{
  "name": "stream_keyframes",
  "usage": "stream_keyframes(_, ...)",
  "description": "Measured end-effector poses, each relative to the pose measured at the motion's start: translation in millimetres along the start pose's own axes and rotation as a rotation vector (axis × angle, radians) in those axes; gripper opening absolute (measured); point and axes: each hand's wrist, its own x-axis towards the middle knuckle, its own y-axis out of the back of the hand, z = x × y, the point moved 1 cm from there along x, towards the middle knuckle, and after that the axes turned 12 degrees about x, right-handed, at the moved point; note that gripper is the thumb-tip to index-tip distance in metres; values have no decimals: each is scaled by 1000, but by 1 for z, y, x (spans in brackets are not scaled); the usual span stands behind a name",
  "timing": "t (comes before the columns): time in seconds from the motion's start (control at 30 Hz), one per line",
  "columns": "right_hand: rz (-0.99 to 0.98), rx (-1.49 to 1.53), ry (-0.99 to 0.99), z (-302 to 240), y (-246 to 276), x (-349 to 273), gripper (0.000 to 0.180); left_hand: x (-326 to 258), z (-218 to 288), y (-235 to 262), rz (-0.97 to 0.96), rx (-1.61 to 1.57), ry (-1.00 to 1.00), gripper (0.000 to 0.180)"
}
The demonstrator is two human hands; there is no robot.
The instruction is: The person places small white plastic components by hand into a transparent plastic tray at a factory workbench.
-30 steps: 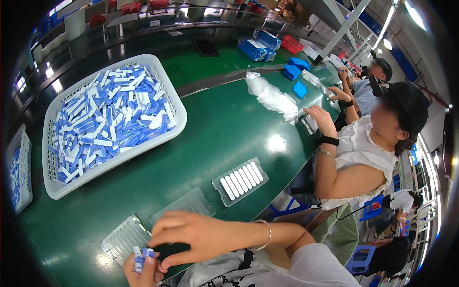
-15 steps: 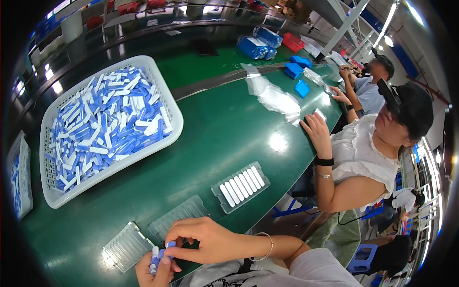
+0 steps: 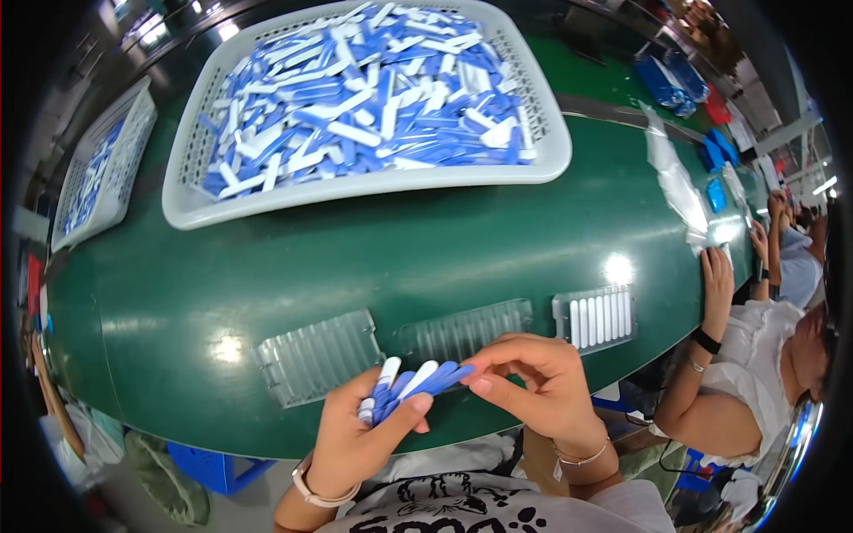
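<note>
My left hand [image 3: 360,426] is closed round a fanned bundle of flat, round-ended blue and white plastic sticks [image 3: 410,384]. With thumb and forefinger, my right hand [image 3: 542,391] pinches the tip of a blue stick [image 3: 455,377] at the bundle's right end. Beyond my left hand lies a clear ribbed plastic tray [image 3: 311,360] with nothing in its slots. A second clear tray [image 3: 471,327], partly behind my right hand, also looks unfilled. To its right, a third tray [image 3: 562,324] holds a row of several white sticks [image 3: 601,320].
A large white basket [image 3: 551,147] heaped with blue and white sticks stands beyond the trays on the green table [image 3: 426,253]. Another basket [image 3: 124,178] is at the left. Clear plastic sheets [image 3: 675,182] lie at the right, near a co-worker's hand [image 3: 717,280].
The view has swung right and down, so the baskets and trays sit differently in it. The sticks in my left hand are now fanned out, and my right hand pinches one's tip.
</note>
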Motion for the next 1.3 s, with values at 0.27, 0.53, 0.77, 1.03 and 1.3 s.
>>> stream_keyframes(0.27,-17,0,-94,-2,-4,-2,12,-3,-3,5,-48,-116,74,19)
stream_keyframes(0.53,48,-342,236,-2,7,-6,13,-4,-6,-1,-42,-86,53,22)
stream_keyframes(0.77,13,-1234,555,-1,32,-16,18,0,-3,1,-117,-184,103,23)
stream_keyframes(1.03,-56,-1539,391,-12,27,-25,30,2,-2,-5,-160,-58,83,18)
stream_keyframes(1.3,-87,-459,221,-5,8,-15,25,-5,-10,-23,-221,8,-31,22)
